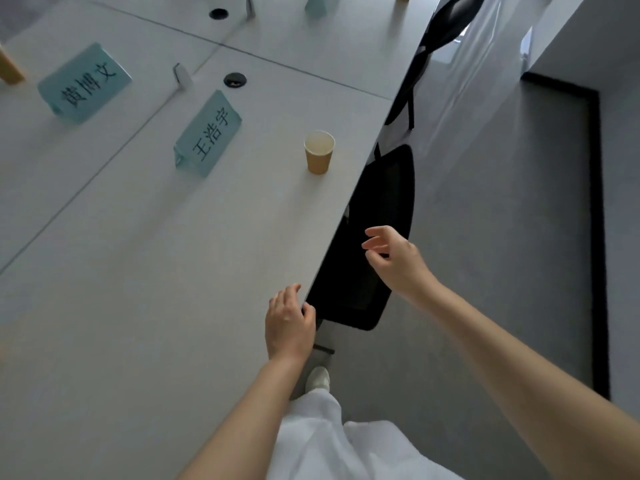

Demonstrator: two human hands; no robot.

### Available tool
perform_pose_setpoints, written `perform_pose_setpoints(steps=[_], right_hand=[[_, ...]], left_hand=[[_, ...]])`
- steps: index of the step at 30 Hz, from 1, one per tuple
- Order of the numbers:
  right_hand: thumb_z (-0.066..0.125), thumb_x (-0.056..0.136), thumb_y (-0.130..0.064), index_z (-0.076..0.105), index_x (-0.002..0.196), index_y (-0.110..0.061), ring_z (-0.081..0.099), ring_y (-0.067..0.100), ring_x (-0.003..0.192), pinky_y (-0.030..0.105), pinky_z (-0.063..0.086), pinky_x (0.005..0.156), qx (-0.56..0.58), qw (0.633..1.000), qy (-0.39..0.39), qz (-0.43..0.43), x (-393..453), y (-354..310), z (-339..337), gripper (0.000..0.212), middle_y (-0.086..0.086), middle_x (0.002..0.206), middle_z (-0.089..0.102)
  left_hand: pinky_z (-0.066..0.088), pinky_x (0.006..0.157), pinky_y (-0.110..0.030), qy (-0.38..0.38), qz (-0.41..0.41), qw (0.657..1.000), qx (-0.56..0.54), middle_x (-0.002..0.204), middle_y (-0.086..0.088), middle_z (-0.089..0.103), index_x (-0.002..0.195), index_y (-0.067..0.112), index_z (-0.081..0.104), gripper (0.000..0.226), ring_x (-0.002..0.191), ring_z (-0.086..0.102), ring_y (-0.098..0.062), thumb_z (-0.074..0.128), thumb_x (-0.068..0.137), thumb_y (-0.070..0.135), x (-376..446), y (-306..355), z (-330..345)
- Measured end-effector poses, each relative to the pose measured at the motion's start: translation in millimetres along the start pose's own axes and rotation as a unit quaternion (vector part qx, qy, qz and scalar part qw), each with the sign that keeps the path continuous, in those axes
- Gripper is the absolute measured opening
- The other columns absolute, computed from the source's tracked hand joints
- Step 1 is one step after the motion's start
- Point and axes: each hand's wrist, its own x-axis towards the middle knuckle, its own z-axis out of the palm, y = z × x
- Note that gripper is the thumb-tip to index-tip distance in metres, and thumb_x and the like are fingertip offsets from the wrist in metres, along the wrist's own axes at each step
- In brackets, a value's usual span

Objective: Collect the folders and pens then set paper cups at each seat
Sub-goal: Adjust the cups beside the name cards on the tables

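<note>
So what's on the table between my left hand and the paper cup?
Nothing: in the head view, only bare table runs from the left hand to the paper cup.

Paper cup (319, 151) beside name card (209, 133)

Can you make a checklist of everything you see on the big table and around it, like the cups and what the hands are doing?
Surface: pale grey table, seams between panels.
Job's things: one paper cup upright near the edge; no folders or pens seen.
Clutter: two teal name cards.
Hands: left hand rests on the table edge; right hand open, empty, over a black chair.
Cables: nothing seen; two round cable ports.
Surroundings: grey floor, second chair.
</note>
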Motion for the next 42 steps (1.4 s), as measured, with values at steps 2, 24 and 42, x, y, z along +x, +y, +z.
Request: perform_pose_setpoints(steps=[2,24,42], right_hand=[[0.052,0.093,-0.014,0.051,0.126,-0.018,0.059,0.009,0.100,0.008,0.040,0.064,0.007,1.000,0.000,0.009,27,-1,-7,0.034,-0.007,0.107,0.063],[0.070,0.082,-0.042,0.033,0.140,-0.022,0.049,0.015,0.118,0.034,0.042,0.100,-0.080,0.950,-0.277,-0.116,316,16,-71,0.072,-0.002,0.130,0.051],[0.090,0.057,-0.020,0.047,0.123,-0.024,0.057,0.021,0.112,0.043,0.049,0.094,-0.038,0.922,-0.354,-0.151,398,3,5,0.079,0.000,0.122,0.057]], left_hand=[[0.043,0.097,-0.039,0.003,-0.004,1.000,0.003,0.122,-0.012,0.063,0.125,0.003,0.057,0.038,0.113,0.053,-0.031,0.055,0.087,0.008,26,13,5],[0.027,0.114,-0.052,0.204,-0.220,0.953,0.032,0.153,-0.019,0.036,0.141,0.000,0.043,0.057,0.143,0.028,-0.039,0.057,0.085,0.001,213,112,96],[0.022,0.112,-0.060,0.047,-0.296,0.943,0.145,0.159,-0.008,0.027,0.146,0.014,0.036,0.067,0.147,0.020,-0.038,0.031,0.088,0.047,252,86,106]])
